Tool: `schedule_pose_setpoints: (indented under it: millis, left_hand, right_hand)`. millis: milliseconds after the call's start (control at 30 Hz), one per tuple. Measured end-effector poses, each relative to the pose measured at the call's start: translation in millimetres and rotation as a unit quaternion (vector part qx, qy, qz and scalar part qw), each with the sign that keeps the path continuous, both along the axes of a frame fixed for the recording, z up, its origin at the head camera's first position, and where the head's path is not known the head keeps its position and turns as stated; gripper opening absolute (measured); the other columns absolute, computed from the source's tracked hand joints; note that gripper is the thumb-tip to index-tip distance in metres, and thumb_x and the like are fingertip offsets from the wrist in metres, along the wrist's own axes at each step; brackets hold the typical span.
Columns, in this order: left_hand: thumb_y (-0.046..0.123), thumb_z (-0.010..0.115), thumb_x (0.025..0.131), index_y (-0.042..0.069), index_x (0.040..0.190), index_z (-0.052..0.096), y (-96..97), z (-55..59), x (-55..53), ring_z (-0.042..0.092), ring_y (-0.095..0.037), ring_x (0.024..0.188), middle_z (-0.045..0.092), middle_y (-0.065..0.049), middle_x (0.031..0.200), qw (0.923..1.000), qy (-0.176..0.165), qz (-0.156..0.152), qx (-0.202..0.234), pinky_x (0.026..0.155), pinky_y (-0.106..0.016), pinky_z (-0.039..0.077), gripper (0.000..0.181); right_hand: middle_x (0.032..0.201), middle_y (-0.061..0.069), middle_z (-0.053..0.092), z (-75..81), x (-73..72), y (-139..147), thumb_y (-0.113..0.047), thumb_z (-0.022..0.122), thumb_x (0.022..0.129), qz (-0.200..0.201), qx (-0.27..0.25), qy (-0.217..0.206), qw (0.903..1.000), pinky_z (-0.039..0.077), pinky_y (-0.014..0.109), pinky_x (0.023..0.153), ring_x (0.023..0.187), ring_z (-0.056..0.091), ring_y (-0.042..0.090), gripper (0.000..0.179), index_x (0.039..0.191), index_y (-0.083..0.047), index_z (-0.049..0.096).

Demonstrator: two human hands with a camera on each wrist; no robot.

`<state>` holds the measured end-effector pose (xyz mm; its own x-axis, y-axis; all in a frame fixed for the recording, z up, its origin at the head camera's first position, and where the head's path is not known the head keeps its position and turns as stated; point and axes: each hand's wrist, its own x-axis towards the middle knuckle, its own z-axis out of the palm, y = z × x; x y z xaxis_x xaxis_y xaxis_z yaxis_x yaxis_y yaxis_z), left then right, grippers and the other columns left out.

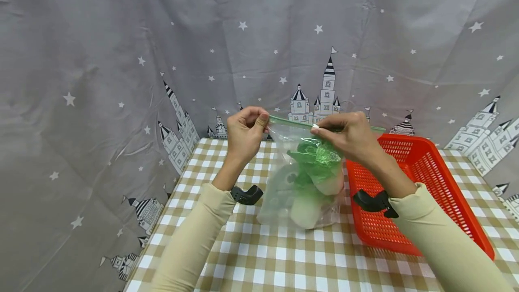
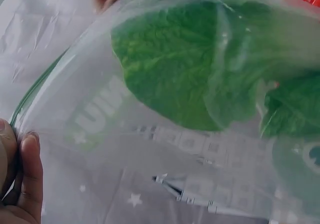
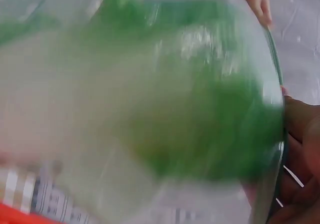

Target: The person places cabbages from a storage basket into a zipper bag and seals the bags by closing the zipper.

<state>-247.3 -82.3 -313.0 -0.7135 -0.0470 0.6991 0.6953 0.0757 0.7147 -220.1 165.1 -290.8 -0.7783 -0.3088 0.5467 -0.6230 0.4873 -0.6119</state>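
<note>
A clear zip bag [image 1: 279,193] with a green seal strip hangs upright between both hands over the table. Inside it are leafy greens [image 1: 318,161] with broad green leaves and pale white stems, like bok choy. My left hand [image 1: 246,132] pinches the bag's left top corner between thumb and fingers. With thumb and forefinger, my right hand [image 1: 350,136] pinches the seal strip right of its middle; the strip's right end sticks out beyond that hand. In the left wrist view the leaves [image 2: 170,58] press against the plastic, and pale printed lettering shows near the seal.
A red perforated basket [image 1: 430,179] stands on the right of the table, under the right forearm. A brown and white checked cloth [image 1: 251,256] covers the table. Behind hangs a grey curtain [image 1: 251,35] printed with stars and castles.
</note>
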Motion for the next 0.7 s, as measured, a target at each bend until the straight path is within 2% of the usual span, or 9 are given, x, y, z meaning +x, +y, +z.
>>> schedule_pose_setpoints:
  millis: [133, 233, 300, 367, 467, 633, 700]
  left_hand:
    - [0.006, 0.069, 0.088, -0.010, 0.083, 0.064, -19.2, -4.1, -4.0, 0.060, -0.013, 0.053, 0.064, -0.019, 0.066, 0.9996, 0.003, 0.016, 0.021, 0.053, -0.026, 0.053, 0.018]
    - [0.008, 0.069, 0.088, -0.011, 0.084, 0.064, -35.5, -6.1, -4.2, 0.060, -0.012, 0.052, 0.064, -0.018, 0.066, 0.9991, 0.004, 0.031, 0.028, 0.053, -0.026, 0.053, 0.019]
    - [0.006, 0.069, 0.088, -0.011, 0.083, 0.064, -45.7, -7.3, -0.9, 0.060, -0.012, 0.052, 0.064, -0.018, 0.066, 0.9987, 0.005, 0.043, 0.026, 0.053, -0.025, 0.052, 0.019]
    - [0.004, 0.069, 0.088, -0.011, 0.082, 0.064, -52.7, -6.5, 7.3, 0.060, -0.012, 0.052, 0.064, -0.018, 0.065, 0.9983, 0.007, 0.054, 0.019, 0.053, -0.024, 0.052, 0.016]
    - [-0.002, 0.067, 0.088, -0.013, 0.082, 0.063, -57.4, 2.6, 32.0, 0.061, -0.011, 0.053, 0.065, -0.017, 0.065, 0.9979, 0.022, 0.060, 0.012, 0.054, -0.023, 0.052, 0.013]
    - [-0.008, 0.067, 0.087, -0.016, 0.082, 0.061, -62.2, 33.7, 94.6, 0.059, -0.010, 0.051, 0.066, -0.009, 0.064, 0.9955, 0.073, 0.046, 0.039, 0.050, -0.021, 0.049, 0.011]
    - [-0.008, 0.067, 0.087, -0.016, 0.082, 0.060, -63.2, 44.1, 108.8, 0.059, -0.012, 0.050, 0.066, -0.009, 0.064, 0.9955, 0.069, 0.044, 0.047, 0.050, -0.021, 0.049, 0.012]
  right_hand:
    - [0.079, 0.007, 0.072, -2.1, 3.5, 26.7, -0.011, 0.077, 0.085, -0.027, 0.018, -0.013, 0.9994, 0.051, 0.022, 0.052, 0.062, 0.066, 0.021, 0.010, 0.090, -0.003, 0.077]
    - [0.078, 0.007, 0.072, -2.9, 8.9, 49.5, -0.011, 0.078, 0.084, -0.055, 0.035, 0.002, 0.9979, 0.048, 0.019, 0.050, 0.060, 0.065, 0.018, 0.009, 0.090, -0.004, 0.078]
    - [0.080, 0.008, 0.073, -3.0, 14.7, 63.3, -0.009, 0.079, 0.083, -0.071, 0.044, 0.014, 0.9964, 0.045, 0.018, 0.049, 0.061, 0.063, 0.013, 0.009, 0.091, -0.005, 0.078]
    - [0.082, 0.008, 0.073, -1.3, 23.7, 72.1, -0.007, 0.080, 0.081, -0.078, 0.054, 0.032, 0.9950, 0.042, 0.016, 0.048, 0.061, 0.061, 0.008, 0.010, 0.091, -0.007, 0.079]
    - [0.082, 0.006, 0.074, 7.5, 45.0, 77.8, 0.000, 0.083, 0.075, -0.066, 0.070, 0.067, 0.9931, 0.042, 0.015, 0.050, 0.063, 0.060, 0.003, 0.016, 0.088, -0.008, 0.079]
    - [0.080, -0.008, 0.072, 33.3, 95.7, 81.5, 0.009, 0.086, 0.063, -0.017, 0.096, 0.104, 0.9898, 0.047, 0.011, 0.069, 0.074, 0.064, 0.001, 0.035, 0.086, -0.015, 0.079]
    - [0.082, -0.008, 0.072, 42.4, 105.8, 83.0, 0.006, 0.086, 0.064, -0.008, 0.101, 0.098, 0.9901, 0.047, 0.012, 0.073, 0.077, 0.063, 0.002, 0.035, 0.088, -0.018, 0.078]
